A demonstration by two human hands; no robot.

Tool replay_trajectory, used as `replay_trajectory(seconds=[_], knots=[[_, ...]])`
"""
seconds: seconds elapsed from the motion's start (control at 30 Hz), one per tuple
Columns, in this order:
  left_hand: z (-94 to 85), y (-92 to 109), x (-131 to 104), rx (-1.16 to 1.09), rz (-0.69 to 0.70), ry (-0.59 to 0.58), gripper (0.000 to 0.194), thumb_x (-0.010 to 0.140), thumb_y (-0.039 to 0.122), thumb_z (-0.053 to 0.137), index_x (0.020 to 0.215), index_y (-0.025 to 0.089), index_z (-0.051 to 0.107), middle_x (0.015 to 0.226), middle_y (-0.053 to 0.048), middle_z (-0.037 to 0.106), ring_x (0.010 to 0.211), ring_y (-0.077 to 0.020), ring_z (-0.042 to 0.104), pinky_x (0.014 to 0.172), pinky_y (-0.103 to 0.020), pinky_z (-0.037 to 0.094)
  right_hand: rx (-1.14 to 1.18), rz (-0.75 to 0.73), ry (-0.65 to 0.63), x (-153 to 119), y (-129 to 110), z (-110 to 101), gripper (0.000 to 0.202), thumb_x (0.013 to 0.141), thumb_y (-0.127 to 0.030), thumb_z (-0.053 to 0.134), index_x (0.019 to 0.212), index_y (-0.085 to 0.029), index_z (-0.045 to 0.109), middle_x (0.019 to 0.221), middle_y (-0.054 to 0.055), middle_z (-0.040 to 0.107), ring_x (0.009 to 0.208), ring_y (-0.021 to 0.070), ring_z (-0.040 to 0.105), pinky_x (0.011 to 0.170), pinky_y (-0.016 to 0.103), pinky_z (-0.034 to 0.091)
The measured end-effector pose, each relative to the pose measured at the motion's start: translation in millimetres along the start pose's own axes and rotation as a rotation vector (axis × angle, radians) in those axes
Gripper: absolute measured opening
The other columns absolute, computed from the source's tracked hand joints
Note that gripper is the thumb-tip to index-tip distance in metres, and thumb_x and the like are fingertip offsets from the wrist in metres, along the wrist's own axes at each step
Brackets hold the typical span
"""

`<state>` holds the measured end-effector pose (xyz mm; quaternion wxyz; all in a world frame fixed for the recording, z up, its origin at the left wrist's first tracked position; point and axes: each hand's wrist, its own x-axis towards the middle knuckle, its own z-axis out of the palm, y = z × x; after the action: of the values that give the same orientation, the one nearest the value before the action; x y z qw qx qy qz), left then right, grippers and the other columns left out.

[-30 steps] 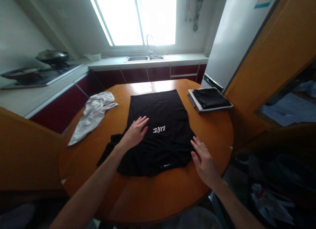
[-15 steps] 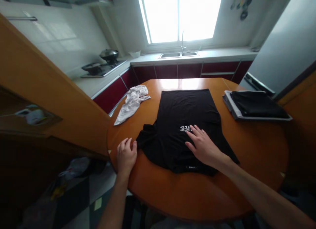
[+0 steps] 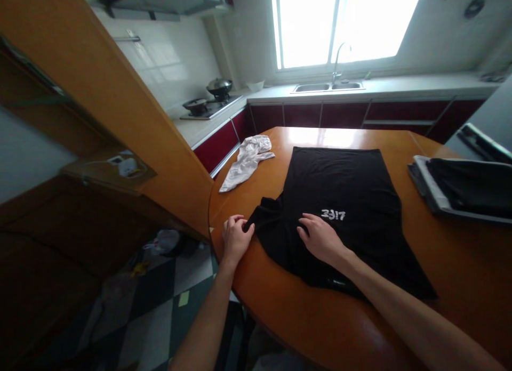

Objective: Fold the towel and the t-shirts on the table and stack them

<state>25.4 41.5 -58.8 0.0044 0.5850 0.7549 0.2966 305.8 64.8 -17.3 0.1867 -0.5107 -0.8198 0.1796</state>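
A black T-shirt (image 3: 340, 179) lies spread on the wooden table, its white number print in the middle of the chest area and its hem toward the window. My left hand (image 3: 237, 238) is at the tip of the left sleeve, with thumb and fingers closed on the cloth. That sleeve (image 3: 267, 214) is creased and bunched. On the shirt, just left of and below the print, my right hand (image 3: 320, 236) rests with its fingers stretched out and holds nothing.
A crumpled white cloth (image 3: 248, 160) lies at the table's far left edge. Folded dark and white clothes (image 3: 472, 184) are stacked on the right. The round table (image 3: 272, 301) curves toward me. Behind it are a sink (image 3: 312, 87) and a stove with pans (image 3: 219, 87).
My view has turned left. My right hand has slid left off the print, uncovering the number. My left hand has closed on the sleeve tip.
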Motion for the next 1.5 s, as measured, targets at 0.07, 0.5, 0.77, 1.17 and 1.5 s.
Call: replay_trajectory(seconds=[0.07, 0.5, 0.77, 1.17, 1.5], knots=[[-2.3, 7.8, 7.3, -0.127, -0.03, -0.05, 0.011, 0.082, 0.031, 0.064, 0.08, 0.02, 0.061, 0.098, -0.009, 0.067, 0.096, -0.0273, 0.063, 0.089, -0.041, 0.052, 0.115, 0.037, 0.031, 2.2, 1.4, -1.3, 0.033, 0.097, -0.029, 0.05, 0.114, -0.016, 0.074, 0.13, 0.013, 0.068, 0.12, 0.0274, 0.064, 0.106, 0.039, 0.047], [-5.2, 135.5, 35.1, -0.655, 0.431, -0.564, 0.017, 0.094, 0.032, 0.058, 0.103, 0.021, 0.069, 0.101, -0.003, 0.073, 0.091, -0.0171, 0.07, 0.077, -0.026, 0.054, 0.894, 0.388, 0.144, 20.7, 14.9, 5.6, 0.056, 0.094, -0.048, 0.049, 0.14, -0.016, 0.055, 0.084, 0.004, 0.071, 0.069, 0.0197, 0.066, 0.061, 0.03, 0.052], [61.7, 71.4, 87.8, -0.543, 0.075, -0.145, 0.019, 0.084, 0.01, 0.05, 0.086, 0.018, 0.067, 0.087, -0.005, 0.075, 0.084, -0.0185, 0.071, 0.081, -0.031, 0.057, 0.659, 0.303, 0.087, 17.9, 29.0, 23.5, 0.032, 0.08, -0.024, 0.063, 0.108, -0.014, 0.076, 0.108, 0.011, 0.076, 0.095, 0.0243, 0.07, 0.091, 0.039, 0.053], [72.0, 89.1, 54.6, -0.097, 0.598, -0.525, 0.05, 0.102, 0.034, 0.043, 0.15, 0.022, 0.046, 0.164, -0.008, 0.033, 0.153, -0.0292, 0.024, 0.123, -0.058, 0.021, 0.404, 0.168, 0.053, 8.3, 19.1, 11.8, 0.058, 0.073, -0.005, 0.058, 0.131, -0.011, 0.064, 0.138, 0.015, 0.06, 0.127, 0.0232, 0.058, 0.11, 0.032, 0.043], [62.7, 92.0, 87.4, -0.227, 0.501, -0.246, 0.033, 0.097, 0.023, 0.052, 0.127, 0.021, 0.065, 0.132, -0.009, 0.065, 0.126, -0.0247, 0.057, 0.112, -0.043, 0.042, 0.149, 0.366, 0.103, 15.5, 71.2, -82.1, 0.032, 0.091, -0.03, 0.061, 0.12, -0.02, 0.071, 0.107, 0.01, 0.076, 0.095, 0.0233, 0.072, 0.086, 0.033, 0.052]])
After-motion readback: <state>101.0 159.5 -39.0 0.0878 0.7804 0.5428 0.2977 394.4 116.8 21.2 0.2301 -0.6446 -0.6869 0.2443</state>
